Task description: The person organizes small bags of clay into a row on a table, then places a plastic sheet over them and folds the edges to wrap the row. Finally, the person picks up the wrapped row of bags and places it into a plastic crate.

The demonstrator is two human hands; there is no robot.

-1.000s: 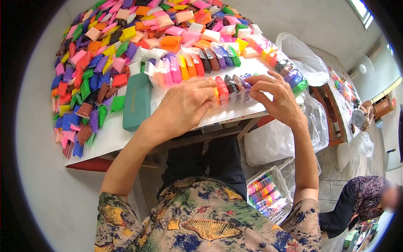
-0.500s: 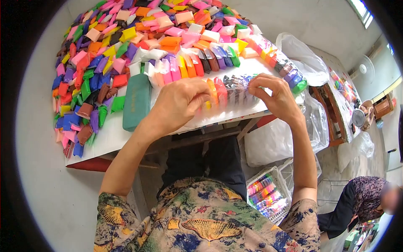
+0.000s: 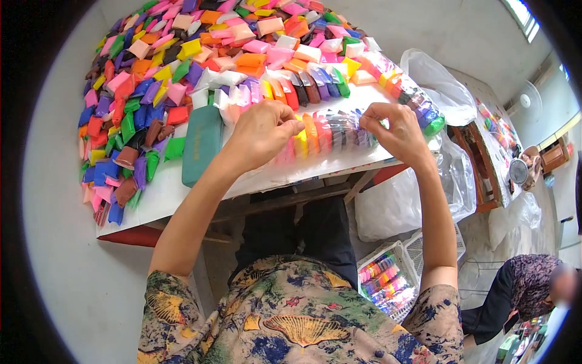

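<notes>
A clear plastic bag with a row of small coloured packets (image 3: 323, 134) lies along the near part of the white tabletop. At its left end, my left hand (image 3: 260, 134) pinches the bag's upper edge between thumb and fingers. My right hand (image 3: 397, 130) pinches the film near the other end, fingers bent. Yellow, orange, red and dark packets show between the hands; pink ones show below the left. Just behind is a second row of upright packets (image 3: 303, 86). A green box (image 3: 201, 145) stands left of my left hand.
A large heap of coloured packets (image 3: 182, 67) covers the table's back and left. Another filled bag (image 3: 400, 88) lies at the right, by clear plastic bags (image 3: 439, 91). Below is a white crate (image 3: 397, 315) with packed rows. A person (image 3: 521, 291) bends at lower right.
My left hand has moved slightly left and up. More of the bagged row shows between my hands, with pink packets now visible below the left one. Both hands keep their pinch.
</notes>
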